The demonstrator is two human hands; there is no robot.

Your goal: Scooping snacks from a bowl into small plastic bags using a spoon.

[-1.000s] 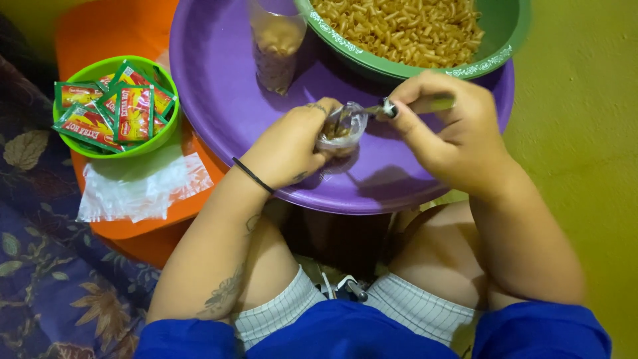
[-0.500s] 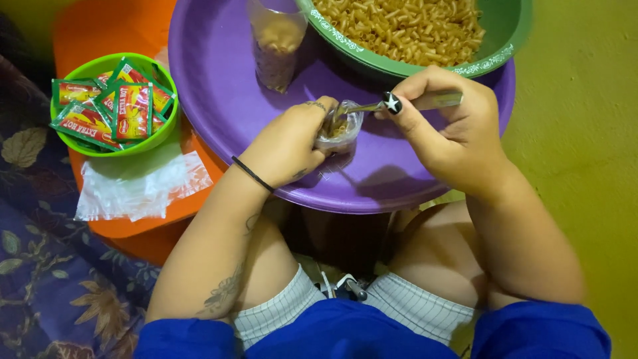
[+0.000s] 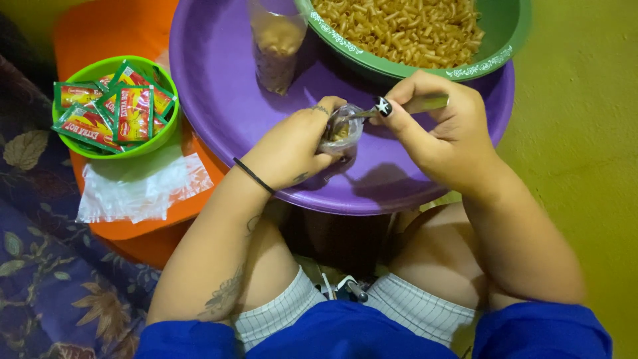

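Left hand (image 3: 292, 149) wrapped around a small clear bag (image 3: 340, 133), fingers closed on its neck, mouth held open upward. Right hand (image 3: 438, 126) pinching a metal spoon (image 3: 399, 108), fingers tight on the handle, bowl tipped into the bag's mouth. Bag held just above the purple tray (image 3: 219, 100), near its front edge and a little right of its middle; some fried pasta already inside, by the look of it.

At the tray's far edge, a green bowl (image 3: 495, 53) heaped with pasta pieces (image 3: 399, 26), just beyond the right hand. Left of the bowl, a clear cup (image 3: 276, 46) standing upright on the tray. Off the tray's left rim, on an orange stool (image 3: 100, 26), a small lime bowl (image 3: 113, 70) full of red and green sachets (image 3: 129, 110), with a stack of empty clear bags (image 3: 143, 189) lying just in front of it.

To fill well, most likely: keep the bag's mouth wide and level under the spoon, tilt the spoon slowly so pieces slide in rather than bounce off the rim, hold both over the tray to catch strays. Grip low enough on the bag to leave room for closing.
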